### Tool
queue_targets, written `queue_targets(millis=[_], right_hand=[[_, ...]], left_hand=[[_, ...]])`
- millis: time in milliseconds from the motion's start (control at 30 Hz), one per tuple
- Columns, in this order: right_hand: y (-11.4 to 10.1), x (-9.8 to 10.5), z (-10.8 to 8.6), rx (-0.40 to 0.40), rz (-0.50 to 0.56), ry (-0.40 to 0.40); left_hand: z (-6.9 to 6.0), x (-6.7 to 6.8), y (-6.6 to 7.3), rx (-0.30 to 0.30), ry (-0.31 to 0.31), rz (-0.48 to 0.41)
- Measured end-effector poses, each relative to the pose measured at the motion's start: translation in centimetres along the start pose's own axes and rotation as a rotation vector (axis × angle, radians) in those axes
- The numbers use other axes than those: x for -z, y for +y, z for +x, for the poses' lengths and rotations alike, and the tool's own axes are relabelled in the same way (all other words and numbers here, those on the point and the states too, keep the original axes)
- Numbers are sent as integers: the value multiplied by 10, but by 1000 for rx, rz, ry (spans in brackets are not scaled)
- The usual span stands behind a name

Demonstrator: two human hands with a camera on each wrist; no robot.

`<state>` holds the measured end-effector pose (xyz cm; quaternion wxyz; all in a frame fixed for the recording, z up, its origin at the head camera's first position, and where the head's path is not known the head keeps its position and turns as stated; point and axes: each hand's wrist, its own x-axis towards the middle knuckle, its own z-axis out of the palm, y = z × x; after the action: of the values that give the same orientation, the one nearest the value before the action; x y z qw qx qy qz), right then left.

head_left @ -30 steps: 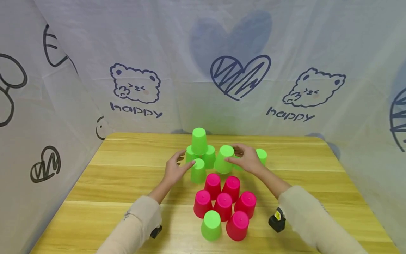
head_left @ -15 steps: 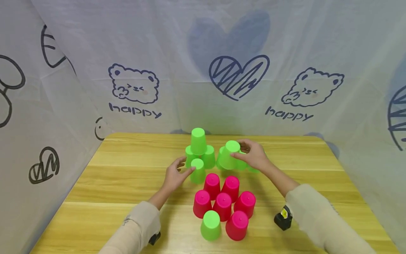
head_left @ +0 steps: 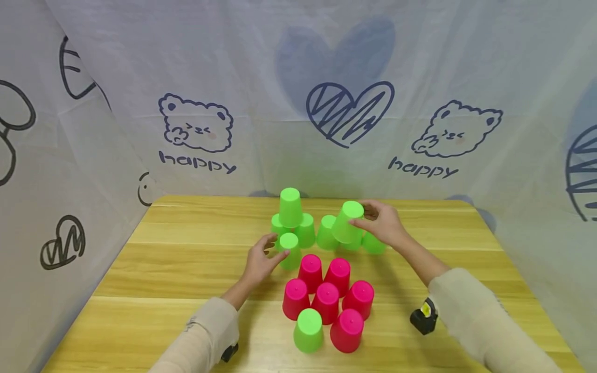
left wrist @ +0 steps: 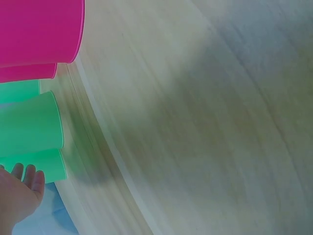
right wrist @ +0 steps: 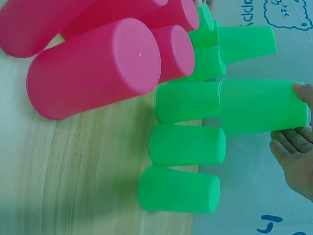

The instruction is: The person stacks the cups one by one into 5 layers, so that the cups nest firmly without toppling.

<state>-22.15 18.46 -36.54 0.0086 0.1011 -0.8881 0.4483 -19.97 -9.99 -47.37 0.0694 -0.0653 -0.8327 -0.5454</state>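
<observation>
Grips a tapered green plastic cup point(head_left: 346, 223) mouth-down in the right hand point(head_left: 385, 224), above three matching cups point(head_left: 355, 244), right of frame centre.

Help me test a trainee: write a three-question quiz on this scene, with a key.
1. Which hand holds a green cup off the tabletop?
2. How many red cups show in the head view? A) four B) six C) nine
3. True or false: the red cups stand mouth-up.

Key:
1. The right hand.
2. B) six.
3. False; they stand mouth-down.
</observation>
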Motion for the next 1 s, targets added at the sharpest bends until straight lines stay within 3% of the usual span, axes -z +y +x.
queue_targets(millis=[267,1000], right_hand=[[4,10,0,-10,-19,12],[23,22,4,-53,-40,75]], left_hand=[[-1,-6,1,-24,-7,-5],[-1,-15,-6,-13,5,39]])
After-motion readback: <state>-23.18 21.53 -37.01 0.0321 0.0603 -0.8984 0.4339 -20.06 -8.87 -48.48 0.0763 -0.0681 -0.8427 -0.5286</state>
